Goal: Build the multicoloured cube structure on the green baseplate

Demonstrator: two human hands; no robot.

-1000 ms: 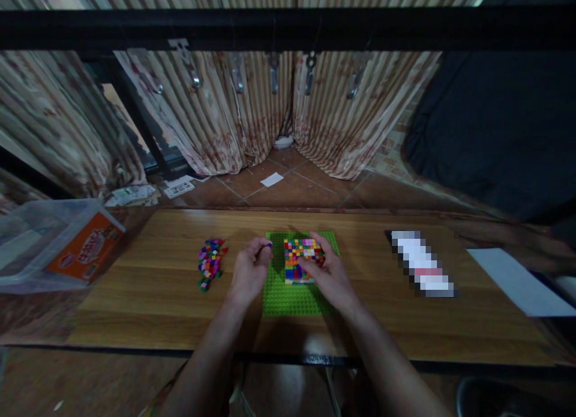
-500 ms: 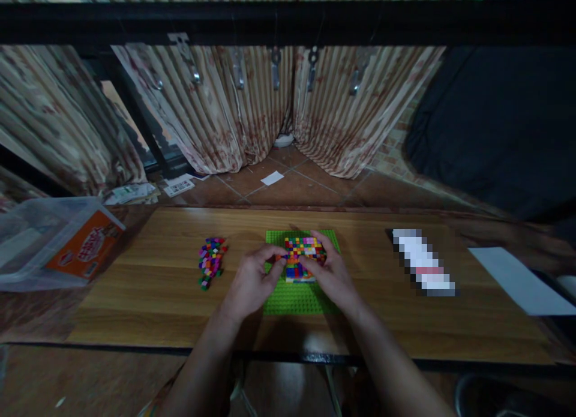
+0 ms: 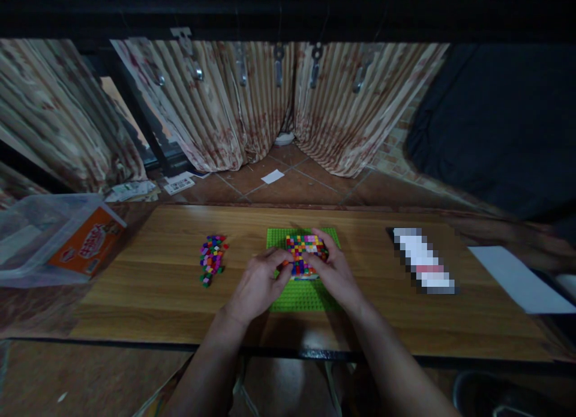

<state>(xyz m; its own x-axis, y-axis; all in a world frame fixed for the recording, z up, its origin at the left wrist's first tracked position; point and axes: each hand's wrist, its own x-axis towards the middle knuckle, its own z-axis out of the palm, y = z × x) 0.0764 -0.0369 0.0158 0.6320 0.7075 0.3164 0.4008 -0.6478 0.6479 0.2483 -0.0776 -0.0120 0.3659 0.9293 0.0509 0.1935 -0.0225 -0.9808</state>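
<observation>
A green baseplate lies on the wooden table, carrying a block of many small coloured bricks. My left hand rests at the block's left front side, fingers curled and pressed together against it. My right hand covers the block's right front side, thumb and fingers closed round its edge. A loose pile of small coloured bricks sits to the left of the plate, apart from both hands.
A clear plastic bin with an orange label lies at the table's left end. A blurred-out object and a white sheet are on the right. Curtains and a tiled floor lie beyond the far edge.
My left hand has moved right from beside the plate to the coloured block and now presses on its left side. My right hand stayed on the block.
</observation>
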